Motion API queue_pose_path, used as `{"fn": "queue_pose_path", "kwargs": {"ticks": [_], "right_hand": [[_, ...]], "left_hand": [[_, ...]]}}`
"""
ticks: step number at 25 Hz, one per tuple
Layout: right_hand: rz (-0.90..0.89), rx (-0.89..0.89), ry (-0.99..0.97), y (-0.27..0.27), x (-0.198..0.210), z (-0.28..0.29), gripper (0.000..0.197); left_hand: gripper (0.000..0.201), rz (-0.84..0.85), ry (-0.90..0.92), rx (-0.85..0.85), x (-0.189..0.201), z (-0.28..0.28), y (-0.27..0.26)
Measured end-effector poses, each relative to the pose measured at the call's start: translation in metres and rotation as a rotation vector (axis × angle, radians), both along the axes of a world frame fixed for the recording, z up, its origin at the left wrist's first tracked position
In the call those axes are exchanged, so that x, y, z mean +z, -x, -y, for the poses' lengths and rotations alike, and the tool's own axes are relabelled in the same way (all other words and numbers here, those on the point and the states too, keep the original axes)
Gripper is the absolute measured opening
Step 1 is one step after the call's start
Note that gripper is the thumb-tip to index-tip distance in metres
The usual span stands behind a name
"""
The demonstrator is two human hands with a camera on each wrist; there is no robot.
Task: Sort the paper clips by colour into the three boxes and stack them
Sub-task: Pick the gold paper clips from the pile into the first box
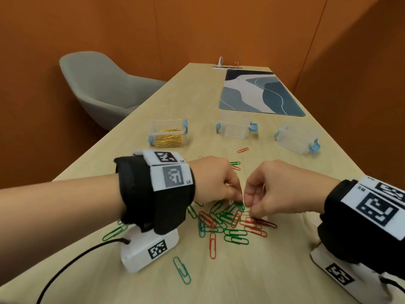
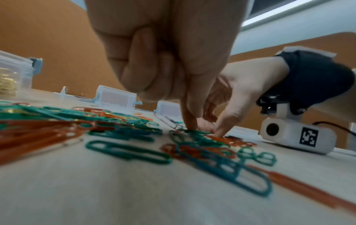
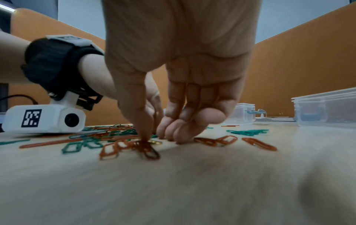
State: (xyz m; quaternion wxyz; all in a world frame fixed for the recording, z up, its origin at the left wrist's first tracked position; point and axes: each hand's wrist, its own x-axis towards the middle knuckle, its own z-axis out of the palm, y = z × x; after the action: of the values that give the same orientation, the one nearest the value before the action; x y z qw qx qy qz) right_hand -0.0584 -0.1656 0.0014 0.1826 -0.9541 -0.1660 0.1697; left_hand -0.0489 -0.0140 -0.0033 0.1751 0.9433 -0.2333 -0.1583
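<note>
A heap of red and green paper clips lies on the table in front of me. My left hand is curled over its far edge, one fingertip down on a green clip. A gold glint shows between its curled fingers. My right hand faces it. Its thumb and bent fingertips close from both sides on a gold clip lying among red ones. One clear box holds gold clips. Two more clear boxes show no clips inside.
Stray clips lie apart: a green one near me, a red one toward the boxes. A patterned mat covers the far table. A grey chair stands at the left edge. A black cable trails from my left wrist camera.
</note>
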Motion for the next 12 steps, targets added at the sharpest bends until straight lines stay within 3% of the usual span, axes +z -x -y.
{"fn": "queue_pose_path", "kwargs": {"ticks": [4, 7, 9, 12], "right_hand": [[-0.021, 0.023, 0.06, -0.002, -0.001, 0.0, 0.004], [-0.057, 0.038, 0.066, -0.003, -0.002, 0.0, 0.004], [0.012, 0.04, -0.016, -0.005, -0.004, -0.002, 0.004], [0.23, 0.022, -0.333, -0.009, -0.003, -0.007, 0.006]], "left_hand": [[0.032, -0.044, -0.05, 0.088, -0.002, -0.016, -0.008], [0.046, -0.479, 0.329, 0.4, 0.002, -0.033, -0.013], [0.048, -0.743, 0.55, 0.537, 0.002, -0.04, -0.015], [0.046, -0.831, 0.598, 0.533, 0.002, -0.038, -0.016]]}}
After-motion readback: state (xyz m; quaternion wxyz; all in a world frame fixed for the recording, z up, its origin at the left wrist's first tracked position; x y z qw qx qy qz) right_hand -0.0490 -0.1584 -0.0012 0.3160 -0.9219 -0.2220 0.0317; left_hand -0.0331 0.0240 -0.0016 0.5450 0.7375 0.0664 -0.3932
